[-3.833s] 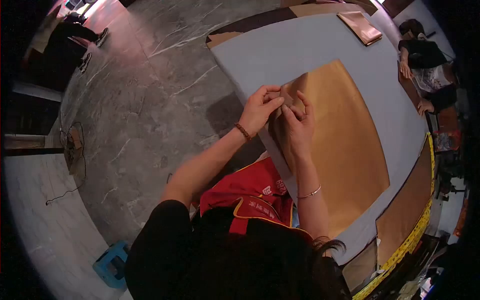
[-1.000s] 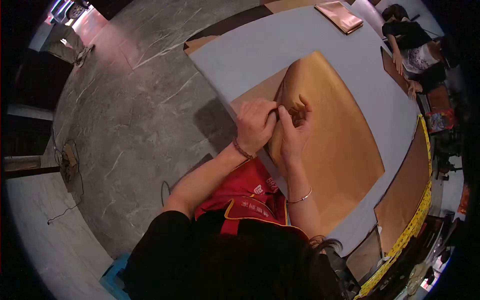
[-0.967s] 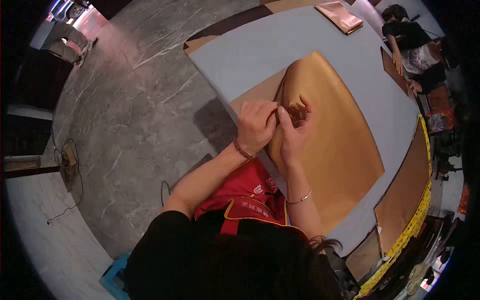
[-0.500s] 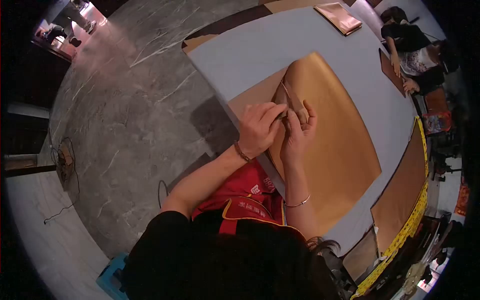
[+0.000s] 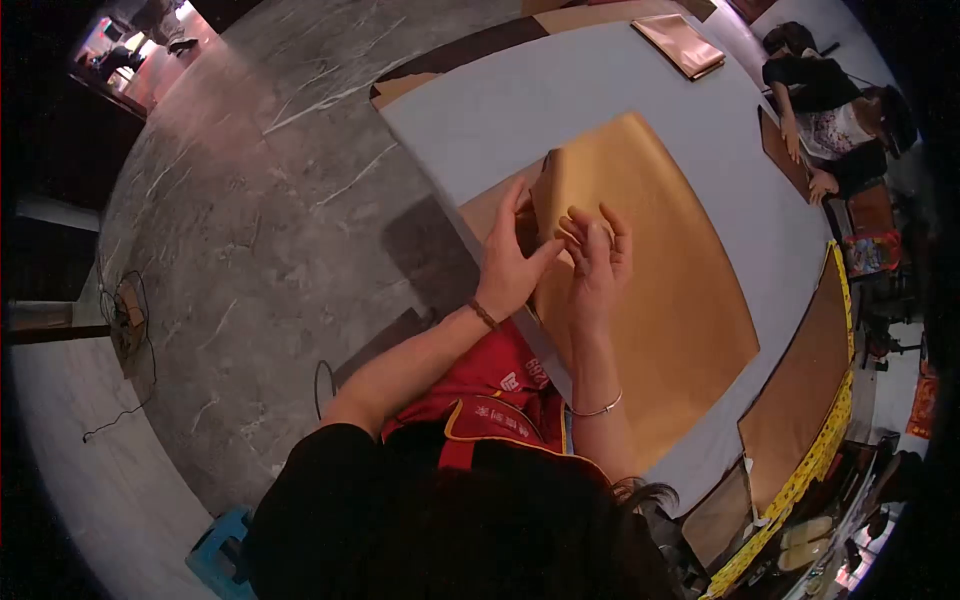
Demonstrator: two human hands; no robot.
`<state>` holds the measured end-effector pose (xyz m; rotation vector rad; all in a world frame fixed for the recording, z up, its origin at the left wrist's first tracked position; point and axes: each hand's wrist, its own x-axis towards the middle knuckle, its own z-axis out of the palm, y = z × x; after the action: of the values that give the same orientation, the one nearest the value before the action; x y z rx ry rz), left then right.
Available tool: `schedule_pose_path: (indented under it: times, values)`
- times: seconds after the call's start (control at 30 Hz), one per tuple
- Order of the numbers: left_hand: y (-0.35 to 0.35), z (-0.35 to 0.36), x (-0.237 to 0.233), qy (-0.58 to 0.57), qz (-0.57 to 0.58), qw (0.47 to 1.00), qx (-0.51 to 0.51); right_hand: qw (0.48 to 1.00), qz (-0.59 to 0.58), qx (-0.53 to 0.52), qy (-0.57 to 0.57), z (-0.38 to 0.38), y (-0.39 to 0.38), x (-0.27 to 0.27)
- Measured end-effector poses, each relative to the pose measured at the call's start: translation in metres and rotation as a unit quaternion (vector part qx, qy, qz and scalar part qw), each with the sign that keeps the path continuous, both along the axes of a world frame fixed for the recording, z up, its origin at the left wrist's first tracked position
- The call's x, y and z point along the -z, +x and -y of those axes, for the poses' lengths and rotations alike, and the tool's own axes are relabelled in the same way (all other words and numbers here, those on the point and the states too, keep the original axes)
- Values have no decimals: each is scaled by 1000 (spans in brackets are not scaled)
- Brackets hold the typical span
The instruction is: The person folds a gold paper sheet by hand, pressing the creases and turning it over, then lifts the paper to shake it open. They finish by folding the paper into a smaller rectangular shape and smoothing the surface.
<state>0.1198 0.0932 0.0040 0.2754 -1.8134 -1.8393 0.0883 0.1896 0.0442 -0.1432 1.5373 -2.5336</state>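
Note:
A large gold-coloured sheet lies on the table in front of me, its left edge bent up. My left hand is at that edge, fingers stretched upward and thumb apart, pointing to the right hand. Just to its right, my right hand hovers over the sheet with bent, loosely spread fingers; I make out nothing in them. A brown sheet partly shows beneath the gold one, along the table's left side.
The table has a pale grey cover. Folded shiny copper-coloured sheets lie at its far end. Brown board with yellow tape lines the right side. Across the table, a person has hands on a brown panel.
My hands, pinched together at the sheet's lifted edge before, have come apart and loosened. The raised brown flap has gone down, and the gold surface now covers that spot.

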Motion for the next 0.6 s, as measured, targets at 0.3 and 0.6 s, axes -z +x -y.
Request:
schedule_pose_path:
  times: [0.3,0.6]
  values:
    - [4,60,12,38,154,987,9,975,20,114,190,-70,20,2]
    - [-38,112,5,-36,285,951,111,839,71,302,446,-289,83,50]
